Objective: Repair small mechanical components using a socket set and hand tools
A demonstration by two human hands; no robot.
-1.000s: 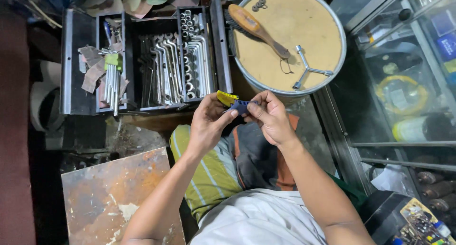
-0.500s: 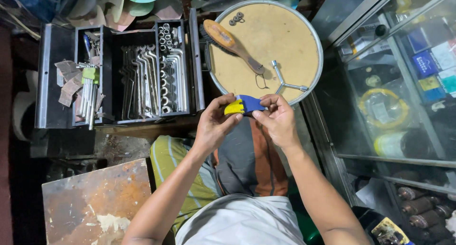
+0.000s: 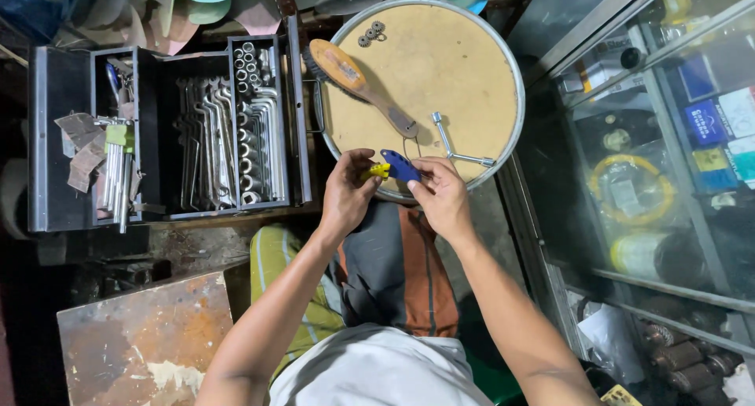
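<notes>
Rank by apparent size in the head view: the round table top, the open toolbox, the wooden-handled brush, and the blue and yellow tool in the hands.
1. Open toolbox, looks slightly larger, but nearly alike with
2. Round table top
3. Wooden-handled brush
4. Blue and yellow tool, partly covered by left hand and right hand

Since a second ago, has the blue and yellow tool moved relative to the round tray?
Yes. The blue and yellow tool, held by both hands, has come up from below the round tray's near rim to overlap it.

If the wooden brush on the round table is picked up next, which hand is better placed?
Probably the right hand: it is nearer the brush handle end. But both hands, left hand too, grip the blue-and-yellow tool.
</notes>
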